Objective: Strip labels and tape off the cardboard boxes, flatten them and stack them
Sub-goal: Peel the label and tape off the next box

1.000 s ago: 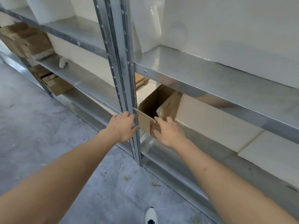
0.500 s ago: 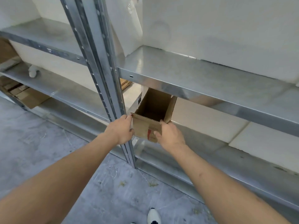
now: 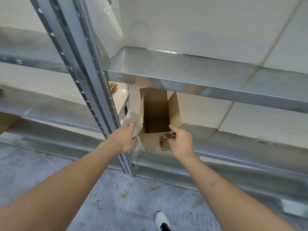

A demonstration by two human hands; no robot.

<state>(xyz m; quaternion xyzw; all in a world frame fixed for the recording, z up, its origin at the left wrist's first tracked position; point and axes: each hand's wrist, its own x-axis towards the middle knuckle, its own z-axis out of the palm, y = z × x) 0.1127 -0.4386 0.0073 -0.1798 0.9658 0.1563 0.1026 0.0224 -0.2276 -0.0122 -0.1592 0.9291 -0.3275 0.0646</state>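
A small brown cardboard box (image 3: 152,145) stands with its top open at the front of the lower metal shelf (image 3: 241,147), its flaps upright. A red-printed label shows on its near wall. My right hand (image 3: 180,143) pinches the near wall's rim at the right corner. My left hand (image 3: 124,139) lies against the box's left side beside the post, fingers stretched out; its contact with the wall is partly hidden.
A steel upright post (image 3: 93,90) runs just left of the box. The upper shelf (image 3: 183,70) overhangs the box closely. Flat cardboard (image 3: 113,86) lies further back, and more cardboard (image 3: 6,121) shows at the far left. My shoe (image 3: 162,220) is on the concrete floor.
The box has slid forward toward the shelf's front edge. My left hand left the post and came to the box's left side; my right hand shifted onto the near rim corner.
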